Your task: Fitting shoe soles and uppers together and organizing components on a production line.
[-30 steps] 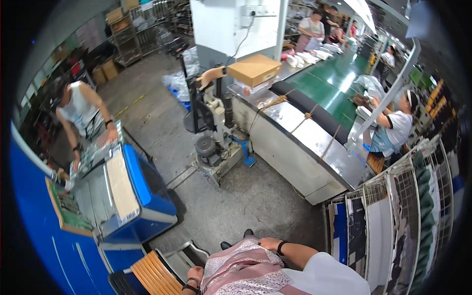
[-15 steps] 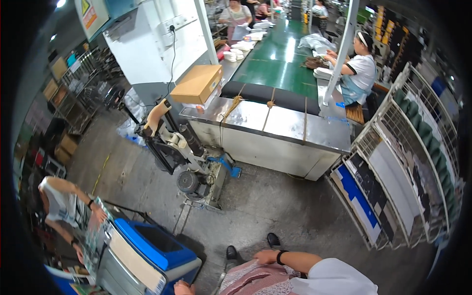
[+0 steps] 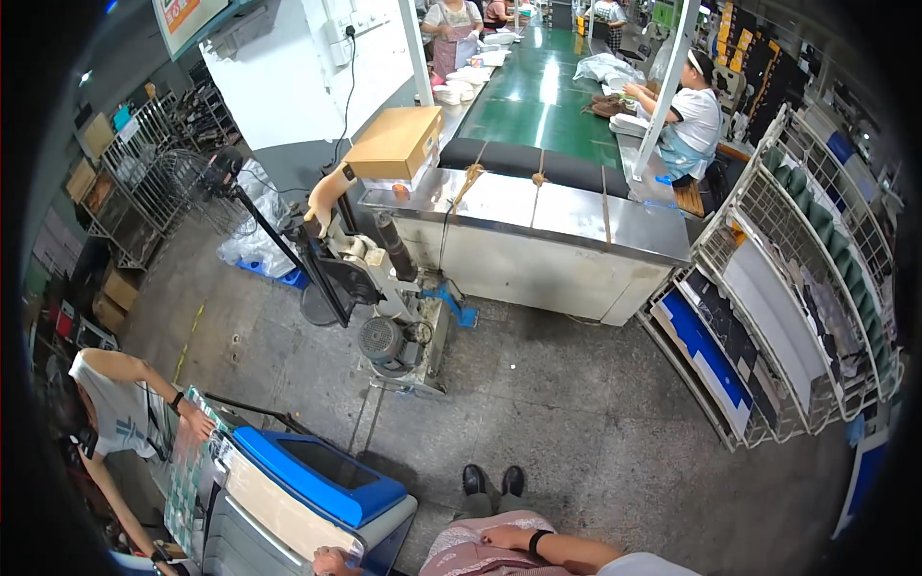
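Note:
My right hand (image 3: 505, 537) lies on the front of the pink patterned apron (image 3: 451, 559), fingers loosely out over the cloth and holding nothing I can see. A dark band circles that wrist. At the lower edge of the picture, my left hand (image 3: 336, 562) is beside the near end of a beige panel (image 3: 279, 504), set in a grey machine with a blue cover (image 3: 322, 475). The frame cuts off much of this hand, so its grip is unclear. Both my dark shoes (image 3: 493, 479) stand together on the grey floor.
A co-worker (image 3: 125, 413) at left holds a clear patterned sheet (image 3: 187, 480) by the machine. Ahead are a motorised machine (image 3: 389, 336), a fan (image 3: 206, 187) and a green conveyor (image 3: 528, 106) with a cardboard box (image 3: 394, 142) at its end. A wire rack (image 3: 768, 317) stands right.
My view has shifted, and my feet have come side by side. My right hand sits lower on the apron. My left hand now shows by the beige panel's end, further left.

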Tool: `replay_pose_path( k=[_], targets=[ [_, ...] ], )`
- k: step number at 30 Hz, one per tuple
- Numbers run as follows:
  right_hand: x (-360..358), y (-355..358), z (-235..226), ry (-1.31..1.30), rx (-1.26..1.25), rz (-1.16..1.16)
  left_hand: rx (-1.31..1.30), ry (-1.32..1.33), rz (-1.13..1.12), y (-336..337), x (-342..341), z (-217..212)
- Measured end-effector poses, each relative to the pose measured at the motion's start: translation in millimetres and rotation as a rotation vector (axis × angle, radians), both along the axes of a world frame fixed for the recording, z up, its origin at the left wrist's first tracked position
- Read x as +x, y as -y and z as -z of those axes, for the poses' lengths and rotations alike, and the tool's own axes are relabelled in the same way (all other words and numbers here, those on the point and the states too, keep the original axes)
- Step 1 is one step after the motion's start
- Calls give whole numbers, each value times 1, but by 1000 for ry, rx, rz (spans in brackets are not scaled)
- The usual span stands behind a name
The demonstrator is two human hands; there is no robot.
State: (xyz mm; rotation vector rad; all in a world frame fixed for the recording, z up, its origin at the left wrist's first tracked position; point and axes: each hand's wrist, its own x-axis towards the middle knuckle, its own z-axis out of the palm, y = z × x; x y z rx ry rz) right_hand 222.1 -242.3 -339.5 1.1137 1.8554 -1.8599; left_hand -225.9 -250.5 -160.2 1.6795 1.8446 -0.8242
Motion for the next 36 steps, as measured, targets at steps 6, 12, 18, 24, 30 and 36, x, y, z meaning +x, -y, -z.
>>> replay_pose_path(
  k=[6, 12, 18, 24, 30, 36],
  targets=[
    [-25, 112, 95, -121, -101, -181, -6, 38, 134, 13, -2, 2],
    [-15, 76, -5, -77, 111, -219, 61, -39, 34, -20, 28, -11],
    [-34, 106, 11, -138, 90, -277, 71, -133, -117, -11, 29, -7],
    [-48, 123, -16, -85, 119, -220, 136, -185, -75, -2, 28, 3],
    [-42, 134, -5, -175, 263, -110, 465, -133, -144, 28, 32, 19],
    [-35, 136, -9, -181, 335, -127, 691, 27, -142, 57, 59, 33]
  ],
)
